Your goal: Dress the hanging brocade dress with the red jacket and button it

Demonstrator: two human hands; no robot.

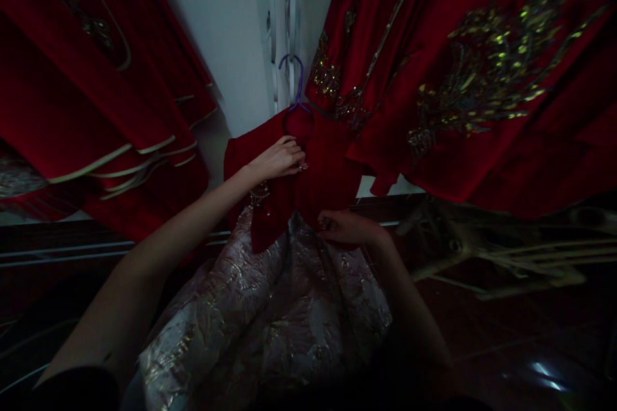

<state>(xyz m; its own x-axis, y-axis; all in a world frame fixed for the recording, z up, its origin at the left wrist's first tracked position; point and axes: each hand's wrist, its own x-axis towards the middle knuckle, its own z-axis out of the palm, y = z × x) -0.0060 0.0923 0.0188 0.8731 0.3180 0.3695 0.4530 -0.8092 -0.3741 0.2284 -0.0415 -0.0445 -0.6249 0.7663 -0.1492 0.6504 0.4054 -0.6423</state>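
A small red velvet jacket (pixel 332 167) hangs on a purple hanger (pixel 294 80) against a white wall, over a pale brocade skirt (pixel 270 308). My left hand (pixel 279 157) pinches the jacket's front edge near the collar, fingers closed on the cloth. My right hand (pixel 344 228) grips the jacket's lower hem, fingers curled under it.
Large red garments with gold embroidery hang at the right (pixel 482 77) and red ones with cream piping at the left (pixel 96 109). A white metal rack (pixel 284 13) runs up the wall. A pale wooden stand (pixel 491 257) lies on the dark glossy floor.
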